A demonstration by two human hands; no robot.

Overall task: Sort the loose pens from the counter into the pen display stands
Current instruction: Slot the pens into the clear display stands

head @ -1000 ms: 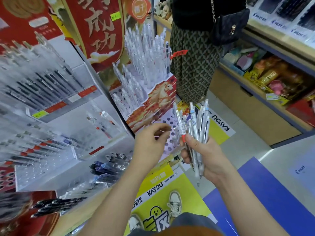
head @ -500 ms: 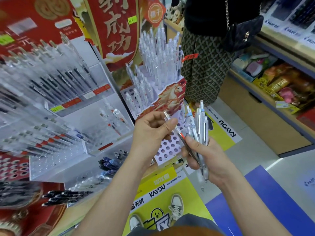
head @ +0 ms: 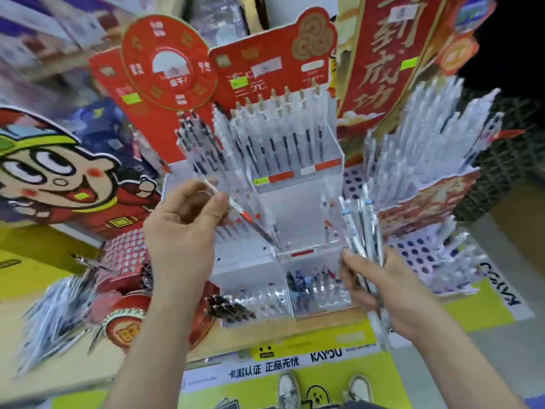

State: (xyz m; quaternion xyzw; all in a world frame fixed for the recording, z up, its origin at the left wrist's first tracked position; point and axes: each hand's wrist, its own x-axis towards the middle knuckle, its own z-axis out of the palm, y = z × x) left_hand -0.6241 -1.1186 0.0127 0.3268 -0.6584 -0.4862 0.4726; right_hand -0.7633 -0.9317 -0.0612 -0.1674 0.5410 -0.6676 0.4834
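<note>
My left hand pinches a single clear pen with a red band, tip pointing down and right over the middle tier of the clear acrylic pen stand. My right hand grips a bunch of several clear pens upright, to the right of that stand. The stand's top tier holds a row of pens with dark refills. Its bottom tier holds blue and clear pens.
A white tiered stand full of clear pens rises at the right. Black pens lie at the stand's lower left. Red cardboard signs stand behind. A round red stand and a cartoon display fill the left.
My left hand took one red-banded pen from the bunch and carried it left over the acrylic stand. The view swung left, bringing that stand to the centre.
</note>
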